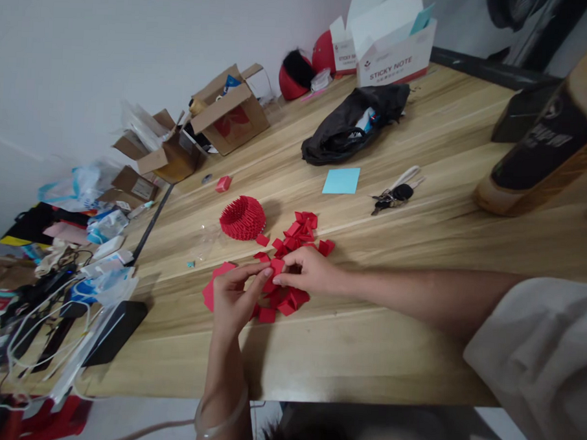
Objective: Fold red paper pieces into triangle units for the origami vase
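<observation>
Two bare hands meet over a pale wooden table (375, 353), and both pinch one small red folded paper piece (276, 266). The left hand (234, 296), with a pale round bangle (222, 419) on its arm, has its thumb and finger close together on one side of the piece. The right hand (311, 271) comes in from the other side, its thumb and finger close together on it too. The piece is up between the fingertips, above a loose heap of more red folded paper bits (299, 228). Some bits lie past the hands and some lie under them. A flat red paper sheet (209, 290) pokes out beside the left hand.

Just past the heap sits a round red bowl shape made of many pointy paper bits (243, 221). A small red block (223, 183) lies farther back. A light blue paper square (341, 181) lies near a bunch of keys with a black fob (396, 194). Behind the square is a crumpled black plastic bag (348, 135). At the far side stand a brown cardboard box with a red print (239, 121) and a white box marked STICKY NOTE (395, 62).
</observation>
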The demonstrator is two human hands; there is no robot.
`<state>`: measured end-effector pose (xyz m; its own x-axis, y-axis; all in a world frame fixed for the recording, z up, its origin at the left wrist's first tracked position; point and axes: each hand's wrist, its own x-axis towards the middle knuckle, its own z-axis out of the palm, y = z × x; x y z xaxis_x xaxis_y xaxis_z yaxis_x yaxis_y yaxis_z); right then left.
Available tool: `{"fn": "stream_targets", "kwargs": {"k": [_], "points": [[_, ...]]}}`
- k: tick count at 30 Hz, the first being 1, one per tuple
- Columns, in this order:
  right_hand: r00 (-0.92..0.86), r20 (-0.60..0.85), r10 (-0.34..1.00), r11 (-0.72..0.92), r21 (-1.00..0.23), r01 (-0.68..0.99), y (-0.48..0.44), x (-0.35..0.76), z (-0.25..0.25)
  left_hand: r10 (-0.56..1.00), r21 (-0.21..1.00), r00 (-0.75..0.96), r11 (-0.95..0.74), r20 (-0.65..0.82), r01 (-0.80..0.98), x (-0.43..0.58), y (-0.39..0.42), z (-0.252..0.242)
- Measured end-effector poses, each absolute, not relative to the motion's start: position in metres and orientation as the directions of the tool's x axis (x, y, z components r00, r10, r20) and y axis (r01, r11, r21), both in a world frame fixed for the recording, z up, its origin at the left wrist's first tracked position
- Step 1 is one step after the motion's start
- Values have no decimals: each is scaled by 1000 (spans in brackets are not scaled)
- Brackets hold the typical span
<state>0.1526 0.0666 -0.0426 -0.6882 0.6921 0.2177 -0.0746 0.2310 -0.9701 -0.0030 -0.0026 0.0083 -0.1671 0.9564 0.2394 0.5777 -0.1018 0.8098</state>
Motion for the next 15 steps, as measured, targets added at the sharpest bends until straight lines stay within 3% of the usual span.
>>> {"fn": "stream_targets", "kwargs": {"k": [9, 15], "points": [[-712, 228, 664, 247, -966, -79, 66, 153, -40, 939, 826, -246, -64, 239, 560, -1, -2, 9], [-647, 224, 729, 165, -975, -152, 63, 154, -37, 931, 848, -239, -119, 276, 516, 0, -2, 9]]}}
